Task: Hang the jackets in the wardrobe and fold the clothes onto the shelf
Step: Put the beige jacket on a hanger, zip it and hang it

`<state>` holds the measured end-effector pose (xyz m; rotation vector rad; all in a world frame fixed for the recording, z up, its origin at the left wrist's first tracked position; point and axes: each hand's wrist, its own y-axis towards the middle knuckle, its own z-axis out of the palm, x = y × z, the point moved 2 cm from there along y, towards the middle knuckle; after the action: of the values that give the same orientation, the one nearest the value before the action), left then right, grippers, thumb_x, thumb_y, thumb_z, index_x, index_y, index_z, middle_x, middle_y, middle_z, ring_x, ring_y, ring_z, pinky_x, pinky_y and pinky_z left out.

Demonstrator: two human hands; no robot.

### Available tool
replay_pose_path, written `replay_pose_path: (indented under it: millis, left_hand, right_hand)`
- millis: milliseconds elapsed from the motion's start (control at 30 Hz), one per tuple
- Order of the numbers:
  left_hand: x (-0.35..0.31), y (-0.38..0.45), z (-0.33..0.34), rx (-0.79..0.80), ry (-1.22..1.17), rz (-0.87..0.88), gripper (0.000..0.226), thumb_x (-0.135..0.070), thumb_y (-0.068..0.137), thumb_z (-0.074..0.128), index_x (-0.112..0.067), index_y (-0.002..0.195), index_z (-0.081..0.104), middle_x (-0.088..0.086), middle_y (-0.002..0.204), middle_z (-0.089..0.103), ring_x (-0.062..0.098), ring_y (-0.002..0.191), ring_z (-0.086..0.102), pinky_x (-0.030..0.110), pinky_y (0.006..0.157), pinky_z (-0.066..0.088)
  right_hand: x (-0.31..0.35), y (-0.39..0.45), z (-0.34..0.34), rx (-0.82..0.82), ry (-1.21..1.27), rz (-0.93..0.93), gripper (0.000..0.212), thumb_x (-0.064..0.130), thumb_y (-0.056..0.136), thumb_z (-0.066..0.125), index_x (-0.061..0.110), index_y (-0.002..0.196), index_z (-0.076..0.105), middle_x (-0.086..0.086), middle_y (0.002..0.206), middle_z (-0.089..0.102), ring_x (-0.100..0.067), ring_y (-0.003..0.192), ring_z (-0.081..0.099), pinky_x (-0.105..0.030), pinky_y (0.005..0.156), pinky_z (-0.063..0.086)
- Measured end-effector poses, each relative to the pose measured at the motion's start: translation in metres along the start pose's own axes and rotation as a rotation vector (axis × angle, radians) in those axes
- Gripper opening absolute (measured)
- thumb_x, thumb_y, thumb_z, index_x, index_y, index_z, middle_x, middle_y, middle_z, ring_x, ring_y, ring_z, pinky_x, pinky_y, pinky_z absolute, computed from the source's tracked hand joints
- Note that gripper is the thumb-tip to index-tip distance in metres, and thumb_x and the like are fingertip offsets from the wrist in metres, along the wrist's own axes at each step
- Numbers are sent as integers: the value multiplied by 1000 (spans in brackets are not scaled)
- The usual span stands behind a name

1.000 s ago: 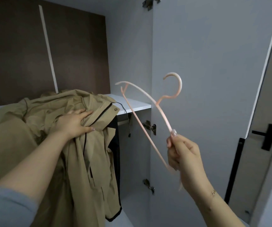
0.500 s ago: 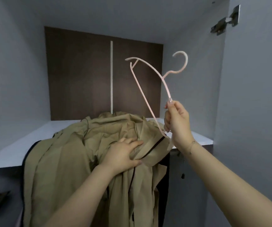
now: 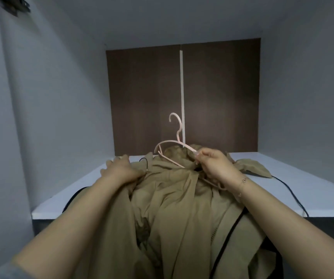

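Looking into the wardrobe (image 3: 65, 109), I see its grey side walls and a dark brown back panel (image 3: 146, 101) split by a pale vertical strip (image 3: 182, 93). A white shelf (image 3: 295, 190) runs across at about chest height, and the khaki jacket (image 3: 174, 208) is heaped over its front edge, the upper part bunched on the shelf and the rest spilling down toward me between my forearms. Thin black cords (image 3: 289, 190) trail from the fabric across the shelf on either side. My left hand (image 3: 119, 170) rests on the jacket's left shoulder area near the far side of the heap, fingers spread fairly flat against the cloth rather than gripping it. My right hand (image 3: 216, 168) is curled round one arm of the pink hanger (image 3: 174, 146), pinching it just above the collar; a thin bracelet (image 3: 242, 183) sits on that wrist. The hanger stands nearly upright, hook pointing up in front of the pale strip, its left shoulder hovering over the collar while its lower end pokes out beneath my palm against the fabric.
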<state>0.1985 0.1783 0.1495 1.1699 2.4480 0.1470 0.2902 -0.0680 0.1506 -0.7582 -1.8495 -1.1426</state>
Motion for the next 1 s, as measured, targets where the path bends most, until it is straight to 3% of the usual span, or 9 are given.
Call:
replay_pose_path:
  millis: [67, 233, 400, 533, 667, 733, 833, 933, 1000]
  left_hand:
    - [9, 15, 21, 198, 88, -103, 92, -75, 79, 53, -19, 149, 30, 8, 153, 34, 31, 141, 28, 45, 114, 26]
    - [17, 29, 30, 118, -427, 15, 30, -39, 87, 69, -9, 84, 65, 8, 93, 68, 30, 101, 64, 38, 94, 47]
    - [31, -4, 1, 360, -1150, 142, 28, -28, 98, 56, -11, 117, 68, 11, 113, 72, 23, 103, 69, 32, 85, 54]
    - [36, -33, -36, 197, -1020, 269, 32, -41, 102, 42, -26, 113, 67, -11, 105, 74, 3, 96, 69, 13, 73, 52]
    - [32, -60, -66, -60, -767, 319, 43, -51, 100, 40, -24, 96, 73, -17, 88, 73, -8, 81, 64, 10, 69, 47]
    - [31, -71, -75, -47, -773, 289, 48, -49, 97, 49, -9, 92, 73, -11, 79, 73, -2, 68, 65, 9, 60, 49]
    - [30, -101, -90, 49, -796, 275, 50, -54, 89, 60, -6, 95, 73, -2, 83, 75, 12, 75, 71, 18, 67, 54]
    - [23, -142, -105, 193, -843, 328, 44, -55, 86, 64, -14, 101, 76, 3, 97, 76, 19, 93, 72, 32, 85, 57]
    - [10, -174, -107, 296, -856, 410, 38, -50, 89, 63, -15, 96, 77, 4, 95, 76, 15, 88, 72, 24, 75, 57]
  right_hand:
    - [-2, 3, -1, 5, 45, 35, 33, 28, 102, 48, 12, 73, 49, 7, 41, 29, -5, 30, 19, -12, 34, 15]
    - [6, -3, -8, 75, 175, 40, 35, 24, 103, 44, 11, 71, 45, 5, 40, 27, -4, 29, 17, -9, 35, 13]
    - [28, -21, -27, 51, 258, -76, 34, 19, 103, 42, 7, 71, 45, -2, 47, 29, -9, 31, 23, -16, 33, 18]
    - [58, -32, -47, 48, 306, -118, 23, 1, 102, 35, 2, 106, 57, -12, 62, 47, -15, 38, 43, -21, 34, 40]
    - [77, -48, -47, 74, 111, -132, 26, 15, 102, 40, 15, 107, 66, 5, 53, 41, -8, 41, 29, -18, 32, 23]
    - [82, -65, -45, 71, -42, -217, 29, 39, 97, 51, 18, 92, 71, 5, 51, 36, -8, 41, 27, -18, 36, 21]
    - [81, -90, -45, -53, -199, -312, 40, 42, 96, 52, 12, 74, 68, 3, 49, 36, -8, 43, 30, -18, 41, 26]
    - [64, -127, -49, -104, 92, -161, 38, 35, 97, 52, 9, 72, 60, 1, 50, 33, -9, 42, 27, -16, 36, 24]
    - [48, -163, -41, -15, 341, -69, 27, 36, 92, 61, 10, 83, 61, 4, 51, 32, -9, 40, 25, -17, 33, 21]
